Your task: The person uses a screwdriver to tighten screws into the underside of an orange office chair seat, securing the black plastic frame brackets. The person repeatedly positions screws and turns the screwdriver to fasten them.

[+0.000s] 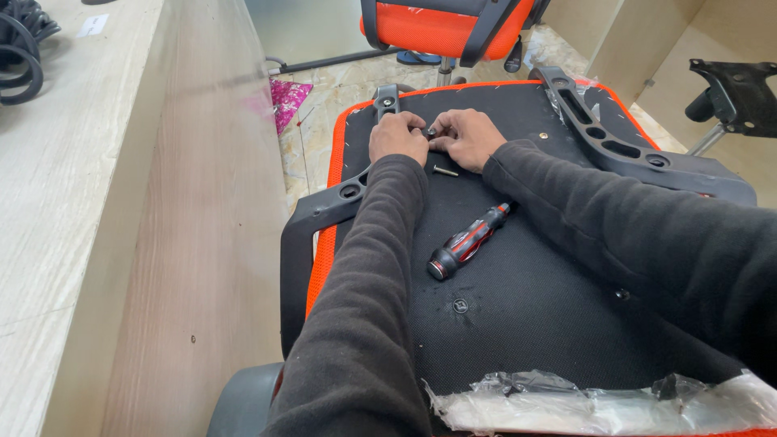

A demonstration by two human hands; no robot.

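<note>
An upturned chair seat with a black fabric underside and orange trim lies in front of me. My left hand and my right hand meet near its far edge, fingertips pinching a small dark screw between them. A loose screw lies on the fabric just below my hands. A black and red screwdriver rests on the seat nearer to me, untouched. Black plastic armrests are on the seat's left side and right side.
A pale wooden desk panel stands close on the left. An orange office chair is behind the seat. A black chair mechanism sits at the right. Crumpled clear plastic wrap lies at the near edge. Black cables lie on the desktop.
</note>
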